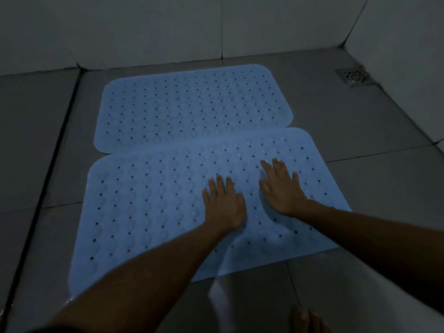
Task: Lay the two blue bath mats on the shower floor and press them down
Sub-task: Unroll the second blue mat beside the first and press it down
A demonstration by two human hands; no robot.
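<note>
Two pale blue perforated bath mats lie flat on the grey tiled shower floor (360, 131). The far mat (192, 106) sits close to the back wall. The near mat (149, 207) lies in front of it, its far edge slightly overlapping the far mat's near edge. My left hand (223, 203) presses flat on the near mat with straight fingers, right of its middle. My right hand (281, 188) presses flat beside it, fingers spread, nearer the mat's right end. Both forearms reach in from the bottom of the view.
A metal floor drain (355, 77) sits in the far right corner. Tiled walls (168, 27) rise behind and to the right. A dark grout channel (55, 150) runs along the left. Toes of a foot (310, 320) show at the bottom edge.
</note>
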